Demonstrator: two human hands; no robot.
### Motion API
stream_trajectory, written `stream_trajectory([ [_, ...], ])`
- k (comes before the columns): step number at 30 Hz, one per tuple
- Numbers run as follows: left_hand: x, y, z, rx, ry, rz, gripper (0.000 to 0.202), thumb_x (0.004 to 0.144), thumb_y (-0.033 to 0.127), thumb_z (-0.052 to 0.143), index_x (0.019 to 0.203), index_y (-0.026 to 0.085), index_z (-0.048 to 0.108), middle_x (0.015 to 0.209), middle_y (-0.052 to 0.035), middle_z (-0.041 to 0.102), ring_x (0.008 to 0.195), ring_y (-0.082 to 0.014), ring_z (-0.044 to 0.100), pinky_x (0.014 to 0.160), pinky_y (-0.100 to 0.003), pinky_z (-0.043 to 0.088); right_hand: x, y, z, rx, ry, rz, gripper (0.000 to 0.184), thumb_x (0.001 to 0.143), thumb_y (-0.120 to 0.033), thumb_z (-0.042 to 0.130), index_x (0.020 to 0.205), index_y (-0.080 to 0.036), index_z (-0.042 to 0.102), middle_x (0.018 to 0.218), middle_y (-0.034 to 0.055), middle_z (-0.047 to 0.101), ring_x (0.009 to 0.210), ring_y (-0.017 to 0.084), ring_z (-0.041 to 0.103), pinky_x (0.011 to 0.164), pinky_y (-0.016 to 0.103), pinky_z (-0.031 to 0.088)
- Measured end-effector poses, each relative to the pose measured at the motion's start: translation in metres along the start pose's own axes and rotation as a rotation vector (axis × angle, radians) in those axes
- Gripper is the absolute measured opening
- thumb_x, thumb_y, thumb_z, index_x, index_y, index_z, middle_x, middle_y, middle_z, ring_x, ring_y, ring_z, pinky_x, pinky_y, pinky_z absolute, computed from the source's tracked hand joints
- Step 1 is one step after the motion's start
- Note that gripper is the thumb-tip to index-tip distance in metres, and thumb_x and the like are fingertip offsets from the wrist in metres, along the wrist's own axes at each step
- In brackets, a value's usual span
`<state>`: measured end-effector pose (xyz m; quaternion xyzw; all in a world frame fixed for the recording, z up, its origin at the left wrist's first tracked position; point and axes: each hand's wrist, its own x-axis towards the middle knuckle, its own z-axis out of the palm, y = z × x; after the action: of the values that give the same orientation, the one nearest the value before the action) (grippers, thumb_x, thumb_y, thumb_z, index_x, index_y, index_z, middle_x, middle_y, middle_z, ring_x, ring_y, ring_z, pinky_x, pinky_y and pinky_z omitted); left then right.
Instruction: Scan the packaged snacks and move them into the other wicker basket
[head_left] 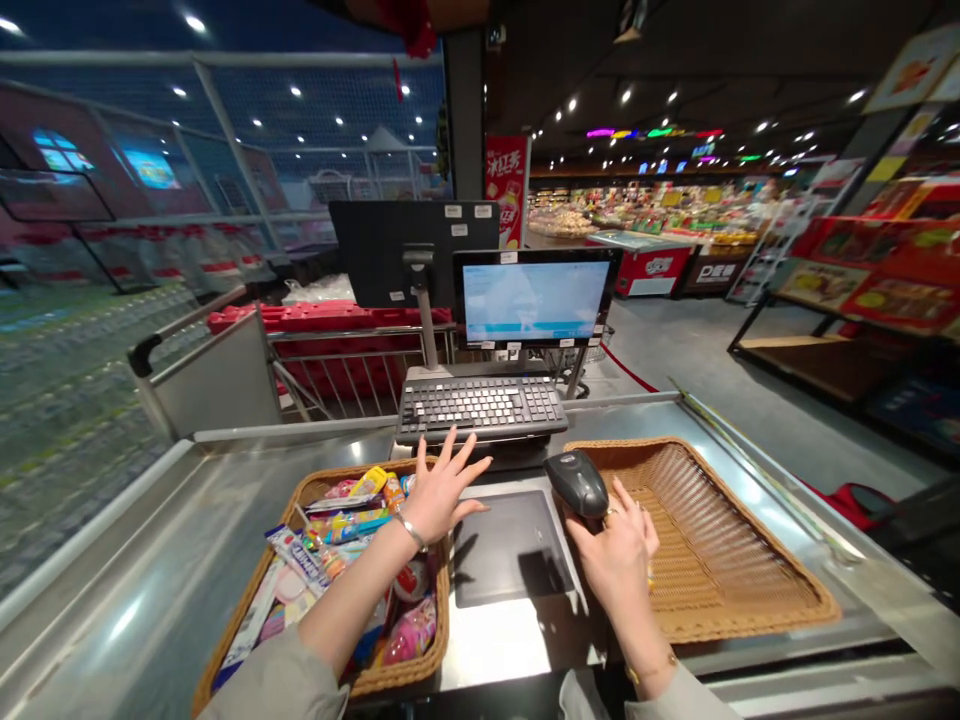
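My right hand [616, 552] is closed round the handle of a black barcode scanner [576, 481], held above the steel counter between two wicker baskets. My left hand [441, 492] is open with fingers spread, hovering over the right rim of the left basket [234, 632], just short of the black keyboard [480, 406]. That basket is full of colourful snack and candy packets [341, 525]. The right basket [750, 590] holds nothing. A dark flat pad [510, 546] lies on the counter between the baskets.
A lit till screen [534, 299] stands behind the keyboard, with a second dark monitor [414, 250] facing away. Behind the counter are a metal rail and red trolleys [330, 345]. Shop shelves [870, 290] line the aisle at right.
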<state>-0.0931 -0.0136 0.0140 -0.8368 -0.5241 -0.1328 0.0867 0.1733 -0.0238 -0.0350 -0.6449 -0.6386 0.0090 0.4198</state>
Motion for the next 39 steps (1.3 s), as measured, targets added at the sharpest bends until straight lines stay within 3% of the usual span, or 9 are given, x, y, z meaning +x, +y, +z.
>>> stream_trajectory([
  [14, -0.055, -0.036, -0.001, -0.004, -0.058, -0.151, 0.061, 0.084, 0.042, 0.065, 0.141, 0.036, 0.043, 0.158, -0.0086, 0.028, 0.147, -0.0376, 0.010, 0.107, -0.076, 0.001, -0.005, -0.034, 0.022, 0.074, -0.113, -0.071, 0.029, 0.076, -0.038, 0.056, 0.096, -0.021, 0.067, 0.117, 0.0099, 0.067, 0.130, 0.030, 0.044, 0.107, 0.053, 0.021],
  [20, -0.079, -0.048, -0.005, 0.012, -0.118, -0.234, 0.056, 0.084, 0.039, 0.065, 0.138, 0.039, 0.046, 0.156, -0.0068, 0.033, 0.146, -0.0378, 0.017, 0.107, -0.076, 0.003, -0.008, -0.047, 0.029, 0.131, -0.166, -0.079, 0.029, 0.074, -0.037, 0.058, 0.098, -0.021, 0.066, 0.115, 0.0097, 0.068, 0.131, 0.030, 0.043, 0.108, 0.053, 0.019],
  [30, -0.114, -0.063, -0.019, 0.025, -0.213, -0.380, 0.052, 0.085, 0.036, 0.064, 0.135, 0.041, 0.049, 0.157, -0.0046, 0.029, 0.146, -0.0387, 0.013, 0.107, -0.076, 0.004, -0.016, -0.056, 0.041, 0.173, -0.218, -0.119, 0.028, 0.071, -0.034, 0.059, 0.096, -0.022, 0.066, 0.117, 0.0080, 0.068, 0.131, 0.029, 0.043, 0.109, 0.055, 0.018],
  [39, -0.149, -0.080, -0.022, 0.060, -0.222, -0.448, 0.051, 0.084, 0.037, 0.065, 0.132, 0.046, 0.051, 0.158, -0.0031, 0.026, 0.147, -0.0393, 0.009, 0.106, -0.077, 0.001, -0.025, -0.064, 0.053, 0.196, -0.260, -0.179, 0.028, 0.070, -0.033, 0.059, 0.094, -0.022, 0.066, 0.117, 0.0084, 0.068, 0.130, 0.028, 0.045, 0.111, 0.054, 0.018],
])
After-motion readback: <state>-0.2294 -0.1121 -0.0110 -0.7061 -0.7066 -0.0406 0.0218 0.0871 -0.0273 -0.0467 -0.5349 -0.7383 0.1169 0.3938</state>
